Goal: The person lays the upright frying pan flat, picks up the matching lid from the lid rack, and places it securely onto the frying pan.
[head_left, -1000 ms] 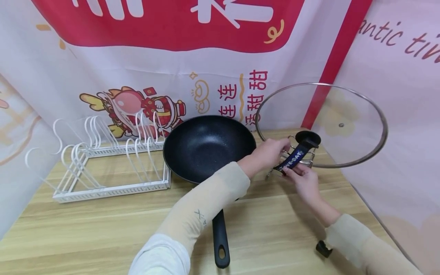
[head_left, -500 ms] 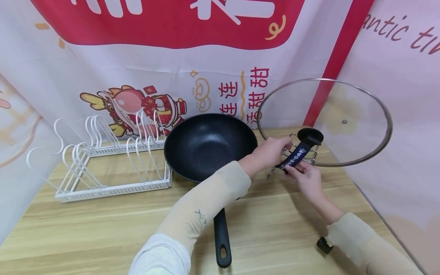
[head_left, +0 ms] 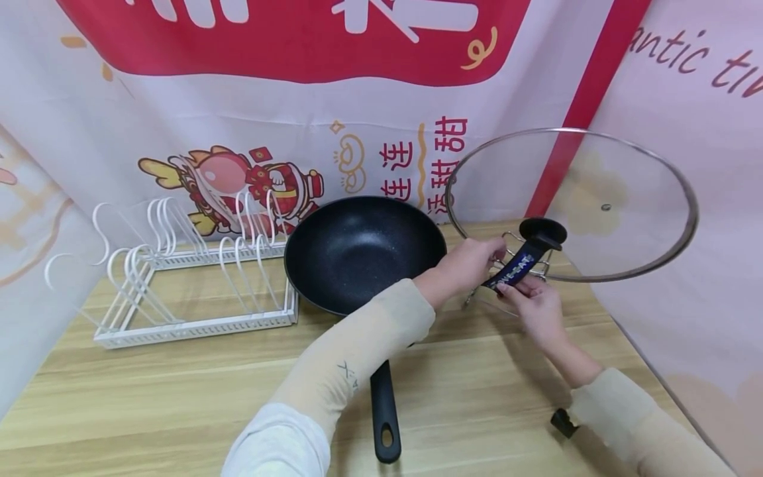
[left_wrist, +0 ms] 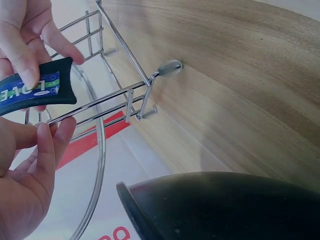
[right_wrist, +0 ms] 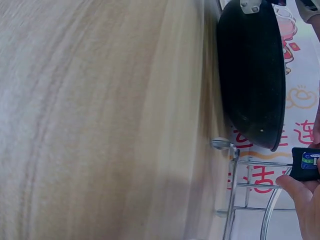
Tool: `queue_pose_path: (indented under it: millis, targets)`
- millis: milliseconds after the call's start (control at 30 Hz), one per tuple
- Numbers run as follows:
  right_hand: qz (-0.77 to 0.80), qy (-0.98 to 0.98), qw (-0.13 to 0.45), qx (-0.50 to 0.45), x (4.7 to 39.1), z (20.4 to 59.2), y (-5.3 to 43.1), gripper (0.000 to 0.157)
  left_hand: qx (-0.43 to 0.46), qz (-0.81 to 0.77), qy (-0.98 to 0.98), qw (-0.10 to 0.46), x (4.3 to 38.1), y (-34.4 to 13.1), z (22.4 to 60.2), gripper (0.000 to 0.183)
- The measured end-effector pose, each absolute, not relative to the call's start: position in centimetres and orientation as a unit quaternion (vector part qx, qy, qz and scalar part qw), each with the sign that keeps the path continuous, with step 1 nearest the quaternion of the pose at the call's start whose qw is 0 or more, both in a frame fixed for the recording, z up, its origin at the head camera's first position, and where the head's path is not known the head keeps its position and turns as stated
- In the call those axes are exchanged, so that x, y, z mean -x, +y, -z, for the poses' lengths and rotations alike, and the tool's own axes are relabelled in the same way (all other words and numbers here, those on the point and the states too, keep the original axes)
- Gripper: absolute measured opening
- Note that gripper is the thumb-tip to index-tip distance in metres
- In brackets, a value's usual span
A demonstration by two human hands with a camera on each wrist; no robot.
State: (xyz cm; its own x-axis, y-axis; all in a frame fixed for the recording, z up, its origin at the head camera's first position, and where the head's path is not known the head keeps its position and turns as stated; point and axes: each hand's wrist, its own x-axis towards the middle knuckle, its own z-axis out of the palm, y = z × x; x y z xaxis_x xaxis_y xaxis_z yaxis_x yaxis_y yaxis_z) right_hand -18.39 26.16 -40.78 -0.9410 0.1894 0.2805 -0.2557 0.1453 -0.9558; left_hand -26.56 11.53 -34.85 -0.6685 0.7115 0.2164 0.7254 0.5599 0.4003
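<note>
In the head view, a large clear glass lid [head_left: 640, 192] with a steel rim leans back to the right. Its black curved handle [head_left: 517, 266] carries a blue label and a round knob end. My right hand [head_left: 539, 311] grips the handle's lower end, thumb on the label side. My left hand [head_left: 467, 265] pinches a top wire of a small chrome wire rack [left_wrist: 135, 100], which shows best in the left wrist view. The lid's lower rim passes among the rack's wires there. Hands and handle hide much of the rack in the head view.
A black wok [head_left: 363, 255] stands left of the rack, its long handle [head_left: 384, 411] toward me and under my left forearm. A white dish rack [head_left: 197, 330] stands further left. A small black object [head_left: 562, 423] shows beside my right sleeve. Printed cloth hangs behind.
The lid's upper part has swung right and slightly up, leaning further back, and the right hand has shifted a little right with the handle. My left hand stays at the wire rack.
</note>
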Motion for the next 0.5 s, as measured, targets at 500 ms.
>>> queue_pose_path:
  millis: [500]
  targets:
    - [-0.665, -0.728, 0.159, -0.04, 17.9, 39.2, 26.4, 0.017, 0.404, 0.242, -0.882, 0.017, 26.4, 11.3, 34.8, 0.018]
